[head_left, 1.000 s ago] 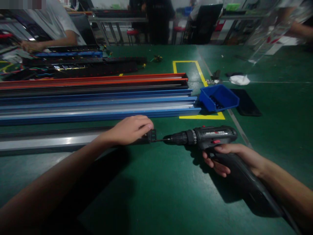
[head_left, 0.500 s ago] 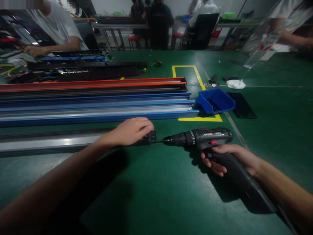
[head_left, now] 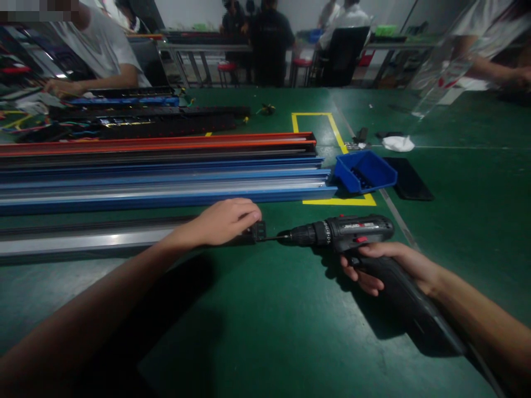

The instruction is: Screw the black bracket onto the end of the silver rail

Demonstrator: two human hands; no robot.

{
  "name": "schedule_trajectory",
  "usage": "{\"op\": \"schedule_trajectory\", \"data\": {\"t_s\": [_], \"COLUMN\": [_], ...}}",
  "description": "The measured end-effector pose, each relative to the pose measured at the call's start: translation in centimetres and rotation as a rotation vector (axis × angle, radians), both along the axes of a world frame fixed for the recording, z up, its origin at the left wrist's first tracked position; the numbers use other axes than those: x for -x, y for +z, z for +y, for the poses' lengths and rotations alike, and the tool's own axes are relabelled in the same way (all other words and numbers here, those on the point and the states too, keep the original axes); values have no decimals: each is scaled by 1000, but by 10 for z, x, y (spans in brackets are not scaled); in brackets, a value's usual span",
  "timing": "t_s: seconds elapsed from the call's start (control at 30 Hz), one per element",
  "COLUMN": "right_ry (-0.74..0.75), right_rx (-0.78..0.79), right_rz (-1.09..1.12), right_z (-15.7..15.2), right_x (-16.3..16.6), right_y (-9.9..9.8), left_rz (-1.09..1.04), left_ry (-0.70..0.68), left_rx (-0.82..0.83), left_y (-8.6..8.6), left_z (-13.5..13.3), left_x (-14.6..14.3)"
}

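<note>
A long grey and black metal profile (head_left: 103,239) lies along the near left of the green table. My left hand (head_left: 226,222) is closed over its right end, where a black end cap (head_left: 260,230) shows past the fingers. In my right hand (head_left: 373,271) is a black cordless drill (head_left: 357,229), gripped by the handle with a finger by the trigger. The drill points left and lies nearly level; its thin bit (head_left: 274,238) meets the end cap. The screw, if there is one, is too small to make out.
Behind my left hand lie blue profiles (head_left: 290,194) and an orange one (head_left: 249,138). A blue bin (head_left: 388,179) with small dark parts stands beyond the drill, beside a dark flat tablet-like object (head_left: 415,182). Wired black assemblies (head_left: 166,124) lie farther back. Several people work around the tables.
Hardly anything differs. The drill and my right hand have shifted very slightly, and the bit stays at the end cap. My left hand keeps its place.
</note>
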State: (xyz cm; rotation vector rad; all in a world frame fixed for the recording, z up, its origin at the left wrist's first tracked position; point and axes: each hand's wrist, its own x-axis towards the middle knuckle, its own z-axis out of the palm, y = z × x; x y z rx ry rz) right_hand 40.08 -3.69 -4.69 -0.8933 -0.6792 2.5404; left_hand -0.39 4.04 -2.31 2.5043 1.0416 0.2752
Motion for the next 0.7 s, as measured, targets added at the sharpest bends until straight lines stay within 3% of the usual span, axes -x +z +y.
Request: {"op": "schedule_trajectory", "data": {"t_s": [0.7], "right_ry": [-7], "right_rx": [1], "right_rz": [15], "right_z": [-1], "right_x": [1], "right_y": [1], "left_rz": [-6], "left_ry": [9], "left_rx": [21], "left_y": [0], "left_z": [0], "left_x": [1]}}
